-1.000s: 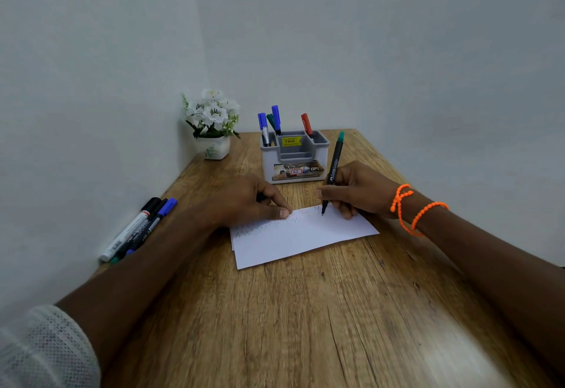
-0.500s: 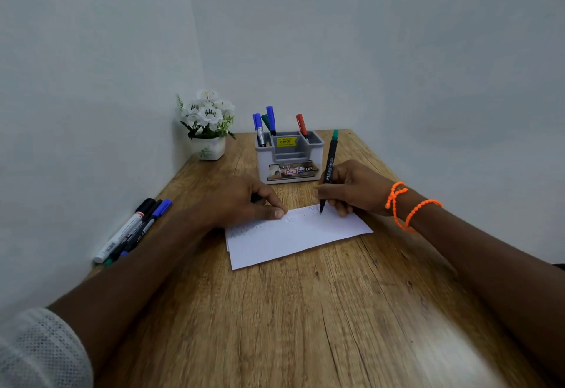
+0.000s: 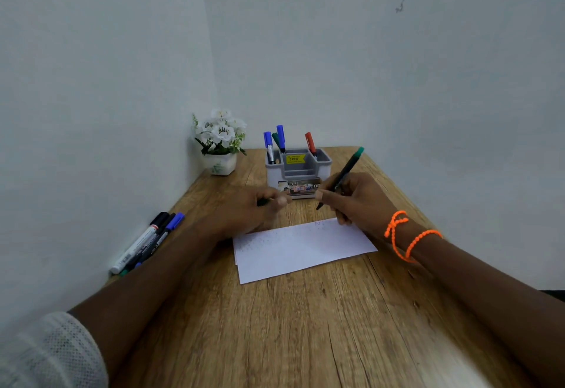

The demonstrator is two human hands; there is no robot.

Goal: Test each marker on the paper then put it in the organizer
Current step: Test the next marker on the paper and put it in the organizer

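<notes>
Your wooden table (image 3: pixel 305 341), with its brown grain, runs into the corner where the two pale walls meet. In the far left corner stands a small white pot of white artificial flowers (image 3: pixel 220 143). Near the middle of the far edge sits a grey plastic organizer (image 3: pixel 298 173) (a yellow price sticker shows inside it), with blue, green and red markers standing up in it. Along the left edge, against the wall, lies a cluster of loose markers (image 3: pixel 148 242), black and blue caps pointing away from you. A white sheet of paper (image 3: pixel 301 250) lies flat around the table's middle, slightly skewed.
</notes>
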